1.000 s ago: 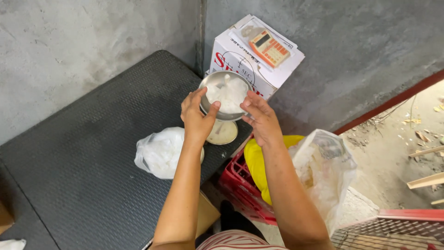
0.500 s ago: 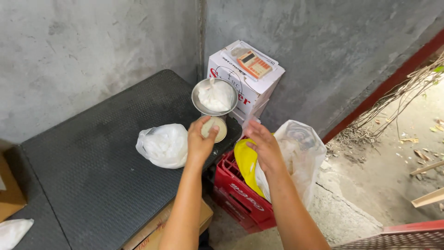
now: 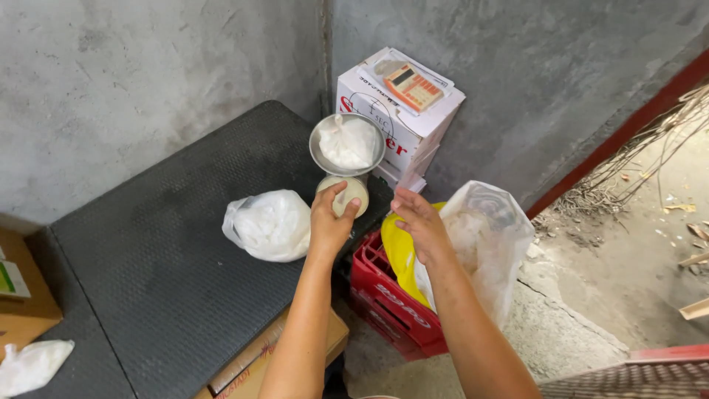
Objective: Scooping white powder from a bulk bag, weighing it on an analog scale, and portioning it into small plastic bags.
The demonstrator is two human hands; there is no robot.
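While the person bends over the dark table (image 3: 170, 258), I note this:

Scale: a small cream scale (image 3: 344, 193) stands at the table's far corner, its metal pan (image 3: 319, 151) holding a white bag (image 3: 348, 142).
Left hand: the left hand (image 3: 329, 220) touches the scale's dial, fingers loosely curled against it.
Right hand: the right hand (image 3: 417, 222) hovers just right of the scale, fingers half open, holding nothing.
Beside the scale: a tied white bag (image 3: 267, 224) to its left, a white box (image 3: 402, 111) behind, a red crate (image 3: 388, 303) below right.

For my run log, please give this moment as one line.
left hand: touching scale base | right hand: open, holding nothing | scale pan: holds white bag
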